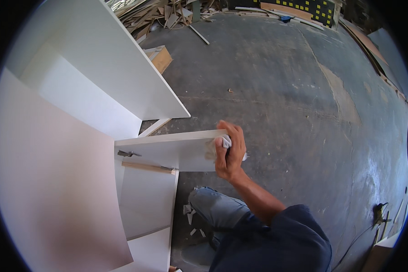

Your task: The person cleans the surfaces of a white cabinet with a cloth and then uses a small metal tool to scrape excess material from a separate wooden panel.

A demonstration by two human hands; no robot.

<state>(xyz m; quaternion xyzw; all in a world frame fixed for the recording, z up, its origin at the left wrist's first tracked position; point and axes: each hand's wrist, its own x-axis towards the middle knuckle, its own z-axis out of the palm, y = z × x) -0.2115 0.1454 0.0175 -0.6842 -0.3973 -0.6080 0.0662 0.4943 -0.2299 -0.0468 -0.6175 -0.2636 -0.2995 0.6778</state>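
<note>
The white door [186, 153] is showing a smooth, matt face. Near its left edge, a metal hinge [128, 154] is looking dull; at its upper right corner, pale cloth [226, 142] is appearing soft and crumpled. The floor [267, 77] is looking scuffed, shining glossily toward its right edge.

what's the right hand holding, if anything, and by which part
The right hand holds a whitish cloth by its bunched folds, against the outer end of the white panel.

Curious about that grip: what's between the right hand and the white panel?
The head view shows a crumpled pale cloth between the right hand and white panel.
</note>
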